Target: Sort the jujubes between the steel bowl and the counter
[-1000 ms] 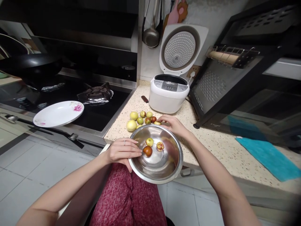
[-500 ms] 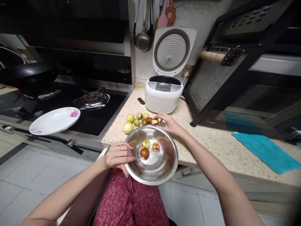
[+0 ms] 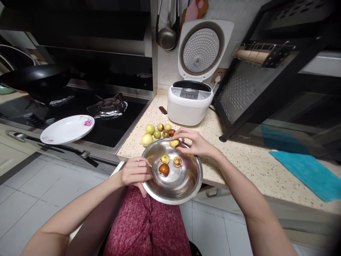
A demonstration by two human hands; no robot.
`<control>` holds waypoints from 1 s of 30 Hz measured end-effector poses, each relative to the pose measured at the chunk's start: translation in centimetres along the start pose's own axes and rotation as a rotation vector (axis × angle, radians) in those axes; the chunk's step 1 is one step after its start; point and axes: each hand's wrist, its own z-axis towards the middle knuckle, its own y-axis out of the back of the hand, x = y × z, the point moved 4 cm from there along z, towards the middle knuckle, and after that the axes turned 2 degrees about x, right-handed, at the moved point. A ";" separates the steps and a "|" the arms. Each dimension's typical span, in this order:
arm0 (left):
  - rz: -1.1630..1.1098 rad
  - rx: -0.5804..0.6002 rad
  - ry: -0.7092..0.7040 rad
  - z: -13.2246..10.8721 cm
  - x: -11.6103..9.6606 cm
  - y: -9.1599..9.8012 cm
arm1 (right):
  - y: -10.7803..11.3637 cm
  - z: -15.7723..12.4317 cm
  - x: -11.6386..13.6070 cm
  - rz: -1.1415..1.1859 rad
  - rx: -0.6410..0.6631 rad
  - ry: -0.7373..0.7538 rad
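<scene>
By a beige speckled countertop (image 3: 253,165), a round steel bowl (image 3: 183,181) is being held.
Its left rim is being gripped by the left hand (image 3: 136,171); at the far rim, an oval yellow-green fruit (image 3: 174,143) is being pinched by the right hand (image 3: 195,143), with three rounded yellow-brown fruits (image 3: 164,170) being held inside.

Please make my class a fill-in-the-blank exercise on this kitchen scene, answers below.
The ____ hand holds a yellowish fruit over the metal bowl.
The number of fruits lying in that bowl is ____.
The lid of the rice cooker is ____, not closed.
A finger of the left hand wears a ____.
Missing words: right; three; open; ring.
</scene>
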 end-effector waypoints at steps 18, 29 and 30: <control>-0.011 -0.004 0.011 0.4 0.1 0.2 | -2.4 -0.8 0.3 -0.028 0.378 -0.039; -0.082 -0.004 0.051 0.2 0.1 0.0 | -1.5 -0.3 0.1 0.065 0.184 -0.036; -0.087 -0.006 0.056 0.2 0.1 0.0 | -1.2 -0.2 -0.1 0.052 0.116 -0.040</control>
